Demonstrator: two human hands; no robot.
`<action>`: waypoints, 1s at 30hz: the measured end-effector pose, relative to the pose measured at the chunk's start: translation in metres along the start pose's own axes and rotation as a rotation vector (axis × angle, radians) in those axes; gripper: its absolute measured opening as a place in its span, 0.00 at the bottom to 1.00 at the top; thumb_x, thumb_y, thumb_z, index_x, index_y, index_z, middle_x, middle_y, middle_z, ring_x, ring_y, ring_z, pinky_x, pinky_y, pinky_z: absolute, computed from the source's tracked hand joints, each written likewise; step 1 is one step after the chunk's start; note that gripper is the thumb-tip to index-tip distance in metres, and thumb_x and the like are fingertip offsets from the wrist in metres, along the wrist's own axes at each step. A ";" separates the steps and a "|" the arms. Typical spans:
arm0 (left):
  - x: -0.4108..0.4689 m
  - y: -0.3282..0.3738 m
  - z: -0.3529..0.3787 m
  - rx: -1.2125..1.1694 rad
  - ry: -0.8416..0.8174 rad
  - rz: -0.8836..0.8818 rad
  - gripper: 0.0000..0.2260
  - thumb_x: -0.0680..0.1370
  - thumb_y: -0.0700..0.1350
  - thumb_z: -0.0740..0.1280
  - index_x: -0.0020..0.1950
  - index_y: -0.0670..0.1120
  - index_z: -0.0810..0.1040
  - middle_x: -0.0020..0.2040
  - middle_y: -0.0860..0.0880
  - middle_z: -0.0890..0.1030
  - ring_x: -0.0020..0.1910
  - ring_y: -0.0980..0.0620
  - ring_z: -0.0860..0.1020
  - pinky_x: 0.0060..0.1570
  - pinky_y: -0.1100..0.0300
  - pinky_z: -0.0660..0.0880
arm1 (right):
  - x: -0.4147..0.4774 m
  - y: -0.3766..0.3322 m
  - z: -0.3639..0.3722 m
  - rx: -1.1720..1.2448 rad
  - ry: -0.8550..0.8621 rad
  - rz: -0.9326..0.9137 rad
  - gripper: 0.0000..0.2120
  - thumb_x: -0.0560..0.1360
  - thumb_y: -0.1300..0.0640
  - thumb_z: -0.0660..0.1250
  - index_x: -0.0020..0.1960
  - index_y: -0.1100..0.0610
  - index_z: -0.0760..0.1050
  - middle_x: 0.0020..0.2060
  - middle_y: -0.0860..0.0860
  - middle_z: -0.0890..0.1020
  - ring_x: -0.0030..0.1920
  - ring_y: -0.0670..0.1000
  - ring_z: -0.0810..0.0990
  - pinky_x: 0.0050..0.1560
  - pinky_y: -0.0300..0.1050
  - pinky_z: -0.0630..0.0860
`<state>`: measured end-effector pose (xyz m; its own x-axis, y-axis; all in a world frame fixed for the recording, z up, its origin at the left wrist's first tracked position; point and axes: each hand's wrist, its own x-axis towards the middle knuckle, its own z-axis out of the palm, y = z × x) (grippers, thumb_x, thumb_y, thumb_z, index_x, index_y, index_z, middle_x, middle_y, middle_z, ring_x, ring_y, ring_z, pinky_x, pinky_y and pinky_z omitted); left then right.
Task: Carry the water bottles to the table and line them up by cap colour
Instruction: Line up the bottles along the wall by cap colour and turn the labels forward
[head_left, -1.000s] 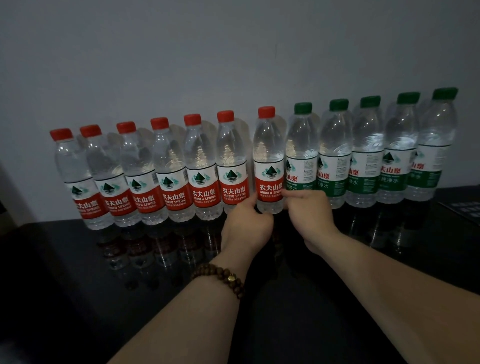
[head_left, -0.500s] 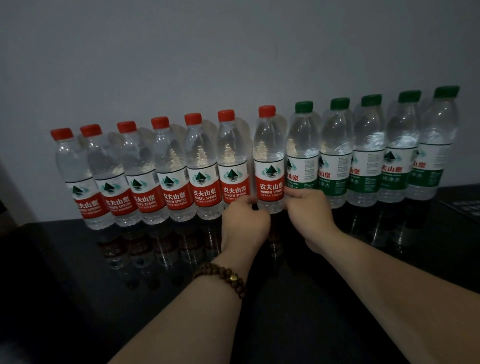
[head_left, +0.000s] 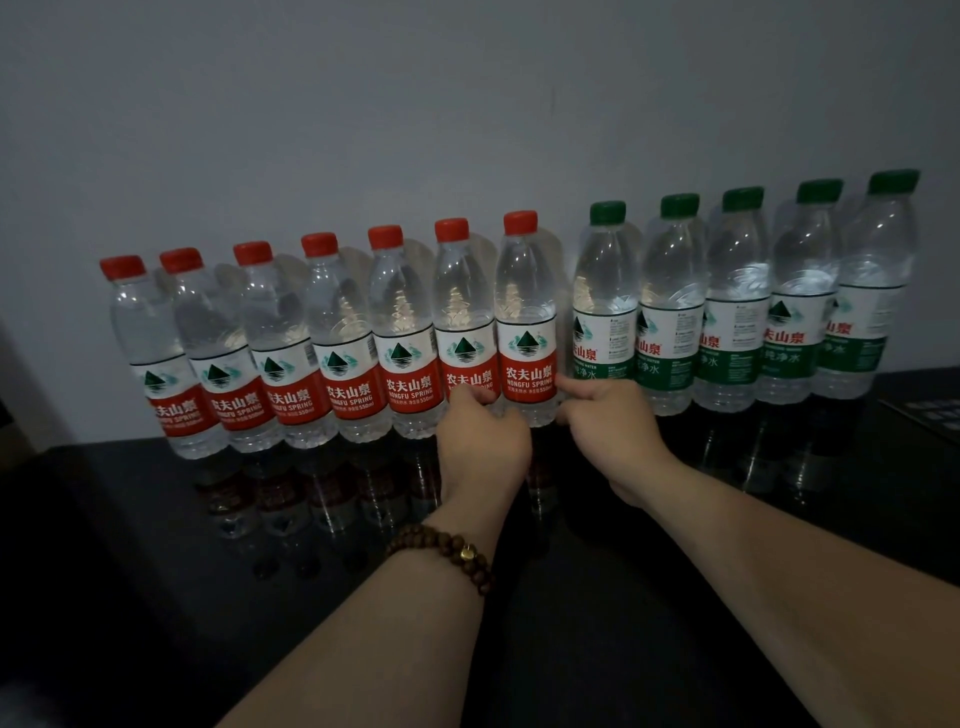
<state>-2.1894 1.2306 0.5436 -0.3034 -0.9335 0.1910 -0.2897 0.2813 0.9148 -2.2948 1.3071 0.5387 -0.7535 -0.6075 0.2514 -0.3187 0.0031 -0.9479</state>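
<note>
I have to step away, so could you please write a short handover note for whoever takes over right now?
Left hand: at the base of the last red-capped bottle; grip not clear.
Right hand: at that bottle's other side, finger on its label.
Bottles: all upright on the black table against the wall, seven red-capped bottles left, five green-capped bottles right.
Done: carried, sorted by cap.
Left: close the small gap between red and green.

A plain grey wall (head_left: 467, 104) rises behind the scene. A brown beaded bracelet (head_left: 447, 553) with one gold bead circles a wrist. A dark flat object (head_left: 930, 415) lies at the far right edge, too dim to identify.
</note>
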 end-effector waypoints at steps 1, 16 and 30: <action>0.000 0.000 0.000 0.002 -0.001 -0.002 0.10 0.79 0.46 0.69 0.58 0.52 0.75 0.42 0.55 0.78 0.35 0.60 0.77 0.23 0.68 0.66 | 0.000 0.000 0.000 -0.002 -0.009 -0.001 0.24 0.75 0.66 0.68 0.70 0.55 0.77 0.69 0.50 0.78 0.63 0.41 0.70 0.60 0.34 0.65; 0.000 -0.001 0.000 -0.022 -0.014 0.004 0.10 0.78 0.45 0.69 0.58 0.53 0.75 0.44 0.54 0.79 0.36 0.59 0.78 0.26 0.66 0.67 | 0.003 0.004 0.001 -0.028 0.003 -0.020 0.26 0.74 0.68 0.67 0.71 0.55 0.76 0.65 0.49 0.81 0.39 0.28 0.75 0.36 0.19 0.68; -0.008 -0.001 0.004 -0.052 -0.196 0.155 0.07 0.73 0.46 0.71 0.47 0.56 0.78 0.41 0.55 0.83 0.38 0.56 0.82 0.33 0.62 0.76 | 0.003 -0.003 -0.033 -0.174 0.459 -0.044 0.13 0.75 0.60 0.65 0.40 0.46 0.84 0.36 0.40 0.81 0.39 0.44 0.79 0.41 0.38 0.73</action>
<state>-2.1901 1.2380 0.5398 -0.5123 -0.8176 0.2628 -0.1802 0.4015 0.8980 -2.3157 1.3316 0.5486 -0.9003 -0.1970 0.3882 -0.4180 0.1419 -0.8973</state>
